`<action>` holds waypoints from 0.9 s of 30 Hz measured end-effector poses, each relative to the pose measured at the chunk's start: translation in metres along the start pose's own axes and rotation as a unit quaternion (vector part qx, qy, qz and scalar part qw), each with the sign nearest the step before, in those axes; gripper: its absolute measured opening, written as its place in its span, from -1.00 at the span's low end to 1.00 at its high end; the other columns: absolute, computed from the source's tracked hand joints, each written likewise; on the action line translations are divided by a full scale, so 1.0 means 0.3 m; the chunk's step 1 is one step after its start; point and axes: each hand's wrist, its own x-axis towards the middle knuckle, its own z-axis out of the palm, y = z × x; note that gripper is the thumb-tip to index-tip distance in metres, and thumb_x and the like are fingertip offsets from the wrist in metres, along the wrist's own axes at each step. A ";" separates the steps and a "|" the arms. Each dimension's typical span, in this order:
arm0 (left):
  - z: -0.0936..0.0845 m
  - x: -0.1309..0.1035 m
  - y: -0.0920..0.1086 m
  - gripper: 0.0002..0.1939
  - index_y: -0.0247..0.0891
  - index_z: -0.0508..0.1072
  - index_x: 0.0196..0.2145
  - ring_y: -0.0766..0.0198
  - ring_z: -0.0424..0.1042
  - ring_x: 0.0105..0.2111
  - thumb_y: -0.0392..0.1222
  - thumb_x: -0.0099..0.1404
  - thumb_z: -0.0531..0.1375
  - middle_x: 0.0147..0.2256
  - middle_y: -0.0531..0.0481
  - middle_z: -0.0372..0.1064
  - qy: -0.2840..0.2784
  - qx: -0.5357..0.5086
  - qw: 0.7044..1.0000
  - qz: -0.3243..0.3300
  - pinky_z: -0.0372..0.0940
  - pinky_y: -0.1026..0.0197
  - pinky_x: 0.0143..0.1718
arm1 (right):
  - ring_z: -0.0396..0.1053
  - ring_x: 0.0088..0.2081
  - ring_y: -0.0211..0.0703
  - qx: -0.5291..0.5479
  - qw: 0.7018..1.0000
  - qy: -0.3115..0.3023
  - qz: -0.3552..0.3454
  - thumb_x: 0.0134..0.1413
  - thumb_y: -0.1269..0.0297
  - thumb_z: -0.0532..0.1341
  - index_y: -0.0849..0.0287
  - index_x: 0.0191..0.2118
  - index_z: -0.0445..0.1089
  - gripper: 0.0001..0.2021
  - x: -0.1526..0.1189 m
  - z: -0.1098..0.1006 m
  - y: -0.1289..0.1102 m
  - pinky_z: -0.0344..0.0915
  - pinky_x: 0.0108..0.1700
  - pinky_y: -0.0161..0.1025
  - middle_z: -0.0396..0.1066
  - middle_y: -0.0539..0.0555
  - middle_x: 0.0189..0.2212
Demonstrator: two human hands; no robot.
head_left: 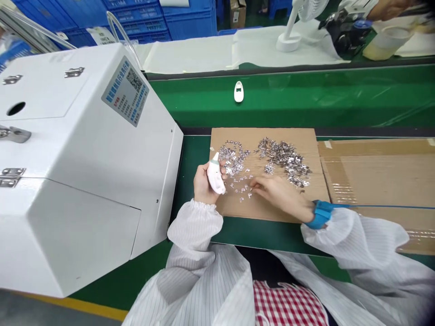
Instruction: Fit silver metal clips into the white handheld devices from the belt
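Observation:
My left hand (204, 184) is wrapped round a white ear thermometer casing (215, 175) with a grey-green ring and a tapered tip pointing away from me. My right hand (272, 189), wearing a blue wrist strap (319, 214), reaches low over the cardboard sheet (268, 212). Its fingertips are pinched together among scattered small metal clips (242, 185); whatever they hold is too small to make out. Behind my left hand lies a loose pile of shiny clips (233, 156). A larger, denser heap of metal clips (287, 158) spreads beyond my right hand.
To the left stands a big white machine box (112, 149). A white oval part (239, 92) lies on the green conveyor belt (292, 97) ahead. More cardboard (390, 181) covers the right side. Across the belt are a white fan (288, 40) and another person's hand (390, 9).

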 end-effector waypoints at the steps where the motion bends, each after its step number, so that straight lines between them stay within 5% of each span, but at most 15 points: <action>1: 0.004 -0.006 -0.002 -0.74 -0.36 0.38 -0.19 0.38 0.34 -0.56 -0.30 0.35 -0.08 -0.40 -0.07 0.43 0.002 -0.009 1.000 -0.017 0.28 0.38 -0.58 | 0.48 -0.20 -0.05 -0.005 1.000 -0.004 0.001 0.28 0.31 0.12 0.11 -0.14 0.48 -0.81 0.005 0.005 -0.001 0.21 -0.32 -0.23 0.52 0.09 -0.13; 6: 0.021 -0.041 -0.010 -0.66 -0.38 0.39 -0.06 0.38 0.40 -0.54 -0.17 0.48 -0.10 -0.34 -0.12 0.48 -0.013 -0.035 0.995 -0.088 0.34 0.40 -0.58 | 0.46 -0.22 -0.07 -0.013 0.998 -0.051 -0.017 0.22 0.36 0.14 0.12 -0.26 0.46 -0.86 0.046 -0.024 -0.006 0.15 -0.35 -0.25 0.52 0.09 -0.19; 12: 0.043 -0.053 -0.043 -0.67 -0.35 0.36 -0.19 0.40 0.38 -0.62 -0.13 0.52 -0.11 -0.50 0.01 0.36 -0.015 -0.011 0.993 -0.114 0.37 0.37 -0.56 | 0.47 -0.37 -0.13 0.004 0.998 -0.063 -0.011 0.12 0.40 0.17 0.12 -0.30 0.45 -0.89 0.038 -0.019 0.020 0.16 -0.40 -0.27 0.56 0.04 -0.38; 16: 0.047 -0.045 -0.090 -0.63 -0.34 0.33 -0.22 0.31 0.44 -0.63 -0.11 0.53 -0.17 -0.50 -0.04 0.42 -0.014 0.049 0.993 -0.108 0.33 0.34 -0.65 | 0.49 -0.32 -0.14 0.155 0.986 0.051 0.025 0.19 0.30 0.18 0.11 -0.19 0.51 -0.84 0.000 -0.056 0.014 0.28 -0.30 -0.25 0.59 0.04 -0.30; 20: 0.061 -0.047 -0.144 -0.54 -0.31 0.32 -0.26 0.26 0.41 -0.70 0.02 0.52 -0.22 -0.57 0.00 0.36 -0.046 0.066 0.991 -0.107 0.24 0.32 -0.77 | 0.41 -0.46 -0.20 0.346 0.917 0.184 0.069 0.10 0.14 0.29 0.12 -0.36 0.50 -0.83 -0.031 -0.130 -0.051 0.28 -0.41 -0.25 0.53 0.01 -0.45; 23: 0.081 -0.059 -0.176 -0.53 -0.28 0.33 -0.24 0.25 0.36 -0.75 0.09 0.50 -0.20 -0.63 0.06 0.29 -0.060 0.079 0.990 -0.096 0.21 0.30 -0.80 | 0.35 -0.52 -0.26 0.430 0.881 0.189 0.050 0.08 0.14 0.31 0.12 -0.40 0.45 -0.82 -0.036 -0.147 -0.115 0.30 -0.46 -0.27 0.47 0.00 -0.48; 27: 0.103 -0.079 -0.195 -0.49 -0.31 0.38 -0.23 0.28 0.28 -0.80 0.14 0.47 -0.15 -0.67 0.04 0.29 -0.050 0.117 0.988 -0.088 0.17 0.30 -0.79 | 0.31 -0.51 -0.33 0.438 0.883 0.168 0.014 0.11 0.22 0.29 0.13 -0.41 0.44 -0.87 -0.026 -0.116 -0.155 0.34 -0.49 -0.28 0.42 0.06 -0.24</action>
